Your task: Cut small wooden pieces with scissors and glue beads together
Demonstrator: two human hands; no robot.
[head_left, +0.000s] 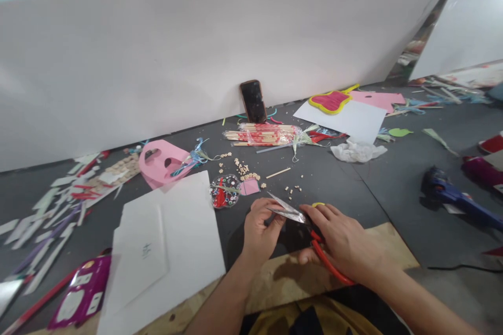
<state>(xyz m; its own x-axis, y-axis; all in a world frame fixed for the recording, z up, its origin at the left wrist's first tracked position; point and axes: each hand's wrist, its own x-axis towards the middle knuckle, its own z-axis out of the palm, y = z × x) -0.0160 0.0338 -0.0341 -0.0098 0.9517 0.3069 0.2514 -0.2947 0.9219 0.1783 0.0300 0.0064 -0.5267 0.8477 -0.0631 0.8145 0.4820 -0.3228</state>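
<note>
My right hand is wrapped round the red handles of a pair of scissors, whose blades are parted and point left. Close to the blade tips, my left hand has its thumb and fingers pinched together; whatever is between them is too small or hidden to make out. Just beyond the left hand lie a pink paper square and a round clear case filled with beads or googly eyes and red pieces. Small beige bits are scattered behind it. A bit of something yellow shows behind my right hand.
White sheets and a pink cut-out lie left, near paper strips. Wrapped sticks and a leaning phone stand behind. Crumpled tissue and a blue glue gun are right. A white board closes the back.
</note>
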